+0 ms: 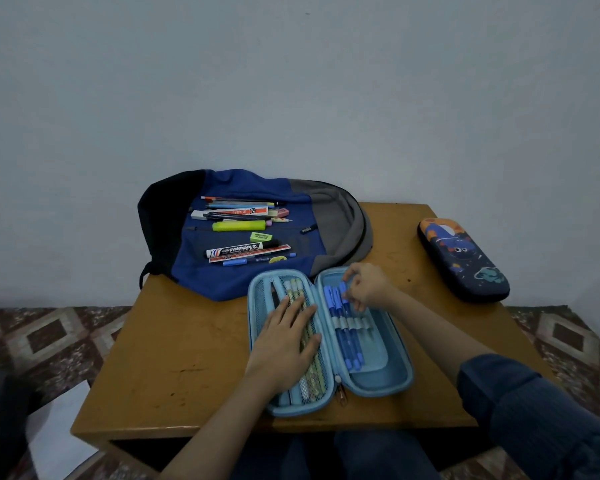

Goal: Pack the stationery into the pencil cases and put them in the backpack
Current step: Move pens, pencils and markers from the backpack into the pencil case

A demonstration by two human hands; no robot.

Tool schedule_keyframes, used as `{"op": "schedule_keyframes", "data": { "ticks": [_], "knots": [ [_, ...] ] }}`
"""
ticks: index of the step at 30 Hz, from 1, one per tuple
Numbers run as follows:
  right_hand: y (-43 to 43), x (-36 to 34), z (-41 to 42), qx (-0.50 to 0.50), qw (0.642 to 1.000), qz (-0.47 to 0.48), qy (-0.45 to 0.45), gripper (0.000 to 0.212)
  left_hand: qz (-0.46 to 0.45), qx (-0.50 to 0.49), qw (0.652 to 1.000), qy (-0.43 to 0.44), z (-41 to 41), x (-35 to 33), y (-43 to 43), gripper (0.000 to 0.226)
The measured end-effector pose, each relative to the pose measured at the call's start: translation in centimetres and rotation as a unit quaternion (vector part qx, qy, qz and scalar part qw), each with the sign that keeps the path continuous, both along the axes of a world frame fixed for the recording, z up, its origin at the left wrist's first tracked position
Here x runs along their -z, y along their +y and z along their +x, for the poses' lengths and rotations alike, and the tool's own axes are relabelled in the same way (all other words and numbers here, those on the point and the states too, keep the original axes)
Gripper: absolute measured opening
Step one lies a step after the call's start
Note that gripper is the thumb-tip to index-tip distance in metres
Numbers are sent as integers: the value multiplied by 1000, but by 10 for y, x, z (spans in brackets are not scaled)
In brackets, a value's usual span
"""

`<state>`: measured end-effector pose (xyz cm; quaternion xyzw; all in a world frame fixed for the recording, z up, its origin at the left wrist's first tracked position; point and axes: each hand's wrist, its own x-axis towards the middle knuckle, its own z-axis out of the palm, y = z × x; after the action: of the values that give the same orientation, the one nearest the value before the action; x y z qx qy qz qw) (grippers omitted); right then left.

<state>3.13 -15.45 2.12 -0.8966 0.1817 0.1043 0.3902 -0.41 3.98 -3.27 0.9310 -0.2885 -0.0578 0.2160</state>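
Observation:
A light blue pencil case lies open on the wooden table. My left hand rests flat on its left half, over a mesh pocket holding pencils. My right hand pinches the cap end of a blue pen in the right half, where three blue pens sit in elastic loops. A blue, black and grey backpack lies flat at the back. Loose stationery rests on it: a yellow highlighter, a marker, pens, erasers.
A second, dark blue pencil case with a cartoon print lies zipped shut at the table's right edge. A white wall stands behind. Patterned floor tiles surround the table, and white paper lies on the floor at lower left.

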Motion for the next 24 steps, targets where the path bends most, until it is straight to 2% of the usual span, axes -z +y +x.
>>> {"op": "schedule_keyframes", "data": {
  "ticks": [2, 4, 6, 8, 11, 14, 18, 21, 24],
  "knots": [
    [1, -1, 2, -21, 1000, -23, 1, 16, -40, -3, 999, 25, 2, -6, 0, 54],
    [1, -2, 5, -49, 997, -59, 4, 15, -132, -35, 989, 60, 8, -16, 4, 48],
    [1, -7, 10, -74, 990, -117, -24, 13, -183, -80, 979, 52, 21, -23, 19, 43],
    [5, -14, 18, -78, 983, -144, -79, 14, -162, -128, 979, 5, 43, -25, 44, 45],
    [22, -27, 30, -81, 973, -149, -157, 11, -68, -182, 981, -19, 73, -15, 83, 53],
    [50, -34, 43, -118, 962, -153, -193, 15, 47, -163, 985, -33, 78, 3, 100, 61],
    [89, -29, 65, -183, 942, -189, -210, 20, 23, -170, 984, -55, 74, 14, 98, 91],
    [112, -18, 80, -225, 931, -216, -190, 24, 26, -173, 983, -64, 74, 15, 100, 89],
    [126, -8, 89, -253, 915, -272, -155, 25, 25, -174, 983, -59, 73, 15, 100, 74]
  ]
}}
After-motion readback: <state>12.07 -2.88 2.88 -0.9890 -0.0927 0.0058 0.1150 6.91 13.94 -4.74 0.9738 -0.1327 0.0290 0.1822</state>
